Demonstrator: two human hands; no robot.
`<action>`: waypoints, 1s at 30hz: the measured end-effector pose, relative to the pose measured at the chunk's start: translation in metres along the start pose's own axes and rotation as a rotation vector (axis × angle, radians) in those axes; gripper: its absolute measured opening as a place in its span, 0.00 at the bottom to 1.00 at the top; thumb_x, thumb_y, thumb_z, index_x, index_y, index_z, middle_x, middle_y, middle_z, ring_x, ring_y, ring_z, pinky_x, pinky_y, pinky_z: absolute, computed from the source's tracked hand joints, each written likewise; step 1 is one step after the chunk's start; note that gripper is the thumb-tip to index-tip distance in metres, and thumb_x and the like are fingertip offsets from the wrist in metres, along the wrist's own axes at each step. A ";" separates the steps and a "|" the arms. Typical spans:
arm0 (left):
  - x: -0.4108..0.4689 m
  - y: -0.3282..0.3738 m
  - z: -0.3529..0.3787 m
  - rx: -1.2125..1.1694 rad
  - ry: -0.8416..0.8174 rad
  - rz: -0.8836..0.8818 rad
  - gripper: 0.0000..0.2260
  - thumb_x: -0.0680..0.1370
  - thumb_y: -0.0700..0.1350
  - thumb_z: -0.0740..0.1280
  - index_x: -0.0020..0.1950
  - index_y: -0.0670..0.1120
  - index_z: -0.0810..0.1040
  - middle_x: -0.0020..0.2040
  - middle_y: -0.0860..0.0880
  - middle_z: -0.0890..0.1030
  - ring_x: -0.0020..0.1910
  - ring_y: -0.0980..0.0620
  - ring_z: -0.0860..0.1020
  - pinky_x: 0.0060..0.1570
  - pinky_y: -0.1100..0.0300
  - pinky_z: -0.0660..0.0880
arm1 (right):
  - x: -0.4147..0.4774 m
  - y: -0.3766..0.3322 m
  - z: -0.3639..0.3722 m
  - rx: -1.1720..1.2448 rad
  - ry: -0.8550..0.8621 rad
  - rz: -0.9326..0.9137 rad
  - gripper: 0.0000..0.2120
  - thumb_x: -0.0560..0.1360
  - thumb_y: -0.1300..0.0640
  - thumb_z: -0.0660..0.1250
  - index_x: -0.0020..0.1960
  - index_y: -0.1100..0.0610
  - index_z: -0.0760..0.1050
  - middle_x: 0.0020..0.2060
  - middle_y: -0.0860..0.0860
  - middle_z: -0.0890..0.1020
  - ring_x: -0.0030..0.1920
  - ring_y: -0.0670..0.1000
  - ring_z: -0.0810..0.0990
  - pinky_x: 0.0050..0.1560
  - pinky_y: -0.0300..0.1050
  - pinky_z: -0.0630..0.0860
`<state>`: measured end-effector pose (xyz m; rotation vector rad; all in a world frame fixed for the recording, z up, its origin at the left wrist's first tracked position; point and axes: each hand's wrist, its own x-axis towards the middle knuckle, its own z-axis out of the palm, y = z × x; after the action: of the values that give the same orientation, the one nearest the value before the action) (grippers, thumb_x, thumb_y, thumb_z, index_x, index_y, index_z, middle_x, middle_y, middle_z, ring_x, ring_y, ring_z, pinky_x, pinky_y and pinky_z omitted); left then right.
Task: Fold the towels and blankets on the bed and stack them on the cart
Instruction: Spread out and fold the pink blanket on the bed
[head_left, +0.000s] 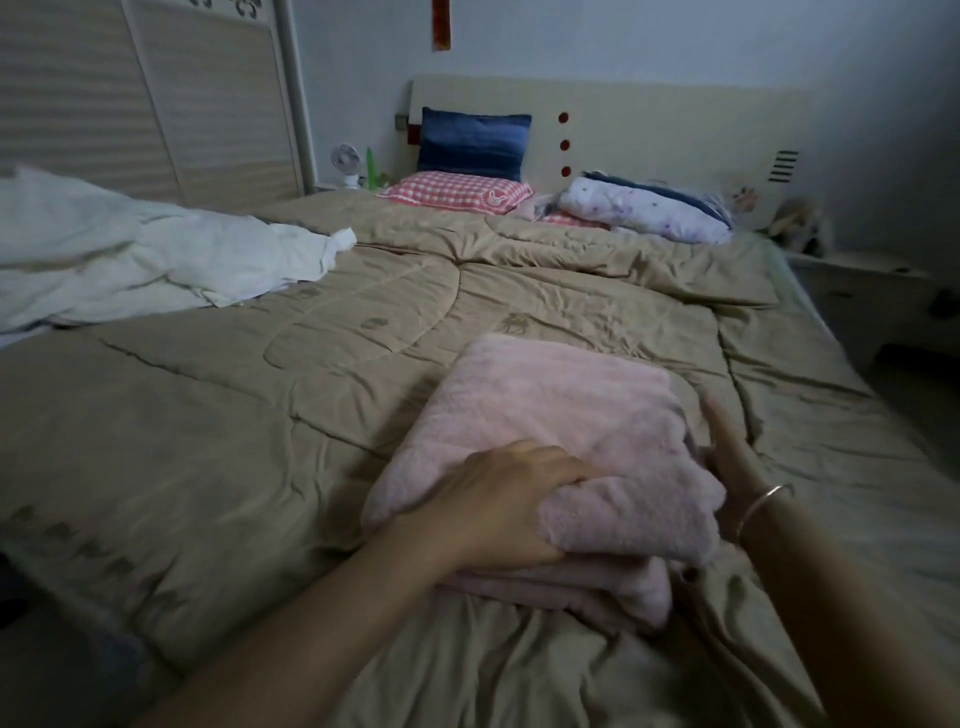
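Observation:
A folded pink fluffy blanket (561, 410) lies on the tan quilt (260, 405) near the bed's front edge. My left hand (498, 499) grips the blanket's near left corner, its fingers tucked between the folded layers. My right hand (732, 457), with a bracelet on the wrist, lies against the blanket's right side with the fingers fairly straight; part of it is hidden behind the pink pile. A crumpled white sheet (130, 254) lies unfolded at the bed's left. The cart is out of view.
At the headboard are a blue pillow (472, 143), a red checked pillow (460, 191) and a rolled floral blanket (649, 210). A wardrobe (156, 98) stands at the left, a white nightstand (862, 296) at the right, a small fan (345, 161) beside the bed.

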<state>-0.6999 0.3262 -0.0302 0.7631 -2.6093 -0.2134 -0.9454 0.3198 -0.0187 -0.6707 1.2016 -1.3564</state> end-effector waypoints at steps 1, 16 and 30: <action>0.007 0.005 -0.003 0.012 -0.017 -0.023 0.27 0.70 0.63 0.68 0.67 0.60 0.69 0.61 0.59 0.76 0.61 0.58 0.73 0.58 0.55 0.73 | 0.005 0.000 -0.002 -0.068 -0.019 -0.041 0.27 0.78 0.39 0.57 0.32 0.56 0.78 0.20 0.51 0.77 0.20 0.46 0.77 0.24 0.38 0.74; 0.021 -0.036 -0.020 -0.097 0.222 -0.735 0.27 0.76 0.63 0.63 0.71 0.51 0.70 0.71 0.50 0.72 0.70 0.50 0.69 0.68 0.55 0.65 | 0.031 -0.002 0.027 -0.329 -0.046 -0.048 0.29 0.75 0.74 0.52 0.20 0.58 0.72 0.16 0.47 0.71 0.24 0.45 0.73 0.21 0.31 0.67; 0.068 0.023 0.022 0.090 -0.186 -0.759 0.52 0.62 0.81 0.49 0.78 0.56 0.36 0.78 0.49 0.35 0.76 0.42 0.34 0.70 0.33 0.36 | 0.064 -0.025 0.056 -1.596 -0.033 -0.575 0.27 0.76 0.42 0.47 0.73 0.45 0.65 0.75 0.52 0.62 0.75 0.54 0.58 0.74 0.47 0.49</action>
<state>-0.7725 0.3095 -0.0207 1.8148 -2.3705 -0.3944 -0.9155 0.2398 0.0055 -2.2393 2.0429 -0.4955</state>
